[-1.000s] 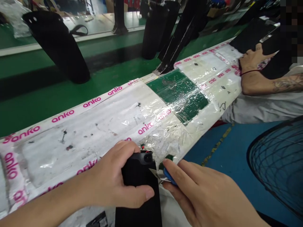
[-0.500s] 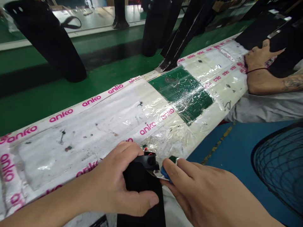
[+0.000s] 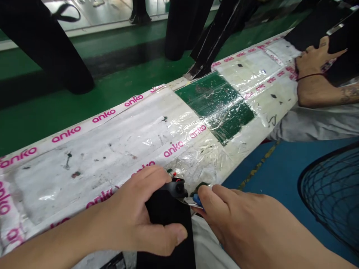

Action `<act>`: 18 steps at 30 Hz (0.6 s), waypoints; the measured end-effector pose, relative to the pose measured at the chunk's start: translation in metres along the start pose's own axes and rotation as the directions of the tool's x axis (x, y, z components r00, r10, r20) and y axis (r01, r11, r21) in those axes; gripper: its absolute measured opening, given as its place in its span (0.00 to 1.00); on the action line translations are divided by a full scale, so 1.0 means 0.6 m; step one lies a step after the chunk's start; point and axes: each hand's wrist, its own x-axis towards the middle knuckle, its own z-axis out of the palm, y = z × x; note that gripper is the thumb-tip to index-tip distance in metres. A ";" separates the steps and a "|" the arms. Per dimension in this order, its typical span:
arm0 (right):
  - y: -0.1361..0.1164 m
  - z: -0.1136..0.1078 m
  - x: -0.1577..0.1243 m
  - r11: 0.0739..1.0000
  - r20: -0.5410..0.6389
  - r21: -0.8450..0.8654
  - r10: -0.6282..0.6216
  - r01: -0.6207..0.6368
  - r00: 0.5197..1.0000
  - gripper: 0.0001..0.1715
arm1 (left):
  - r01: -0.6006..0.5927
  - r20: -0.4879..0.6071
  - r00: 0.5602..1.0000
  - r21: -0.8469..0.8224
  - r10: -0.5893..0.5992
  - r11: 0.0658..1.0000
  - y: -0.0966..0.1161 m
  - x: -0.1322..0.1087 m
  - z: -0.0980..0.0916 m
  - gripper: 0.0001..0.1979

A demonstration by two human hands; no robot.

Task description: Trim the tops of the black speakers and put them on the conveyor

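Left hand (image 3: pixel 131 213) clamps one flat black piece (image 3: pixel 165 213) at the near edge of the worktop (image 3: pixel 112 157), fingers closed over it; right hand (image 3: pixel 241 220) pinches one blue-handled utility knife (image 3: pixel 198 200), its blade touching the piece's plastic end (image 3: pixel 178 188)

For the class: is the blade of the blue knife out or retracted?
Out: the silver blade of the blue-handled knife sticks out beyond the right hand, its tip next to the black item.

The left hand (image 3: pixel 140 211) curls in a firm grip, the right hand (image 3: pixel 232 218) pinching just beside it.
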 end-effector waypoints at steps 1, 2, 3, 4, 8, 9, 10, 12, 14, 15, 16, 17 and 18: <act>0.001 -0.003 0.003 1.000 0.017 -0.002 -0.007 0.007 1.000 0.17 | -0.013 -0.009 1.000 0.020 0.013 1.000 0.001 0.001 0.002 0.16; 0.002 -0.005 0.008 1.000 0.045 0.000 -0.020 0.020 0.999 0.15 | -0.023 -0.011 1.000 0.039 0.024 0.999 0.002 0.002 0.003 0.16; 0.005 -0.008 0.013 1.000 0.079 0.002 -0.031 0.031 0.996 0.13 | -0.030 -0.010 0.999 0.052 0.031 0.998 0.002 0.002 0.003 0.16; 0.008 -0.009 0.020 0.999 0.111 0.004 -0.037 0.037 0.993 0.11 | -0.032 -0.004 0.999 0.061 0.033 0.998 0.002 0.002 0.003 0.15; 0.022 -0.008 0.032 1.000 0.157 0.011 -0.020 0.018 0.987 0.08 | -0.033 0.006 0.999 0.106 0.032 0.994 0.002 0.000 0.003 0.16; 0.025 -0.007 0.029 1.000 0.147 0.019 -0.026 0.024 0.989 0.08 | -0.034 0.001 0.999 0.116 0.035 0.993 0.002 -0.001 0.004 0.16; 0.027 -0.007 0.024 0.999 0.140 0.031 -0.041 0.037 0.989 0.08 | -0.037 -0.009 0.999 0.124 0.039 0.992 0.003 -0.002 0.006 0.16; 0.027 -0.007 0.008 0.997 0.083 0.047 -0.071 0.067 0.994 0.07 | -0.054 -0.027 0.998 0.136 0.058 0.989 0.007 -0.002 0.010 0.16; 0.023 -0.006 -0.006 0.995 -0.019 0.048 -0.088 0.089 0.996 0.09 | -0.080 -0.035 0.996 0.144 0.086 0.986 0.011 -0.002 0.015 0.16; 0.020 -0.005 -0.012 0.994 -0.072 0.043 -0.095 0.098 0.993 0.12 | -0.089 -0.036 0.995 0.147 0.096 0.985 0.013 -0.002 0.017 0.15; 0.019 -0.005 -0.016 0.993 -0.114 0.034 -0.105 0.109 0.988 0.14 | -0.099 -0.037 0.994 0.149 0.105 0.984 0.015 -0.002 0.019 0.15; 0.019 -0.005 -0.020 0.992 -0.137 0.023 -0.116 0.120 0.984 0.16 | -0.111 -0.037 0.992 0.149 0.118 0.983 0.016 -0.003 0.020 0.15; 0.022 -0.006 -0.024 0.991 -0.142 0.015 -0.126 0.130 0.982 0.17 | -0.121 -0.042 0.991 0.149 0.129 0.981 0.015 -0.004 0.020 0.14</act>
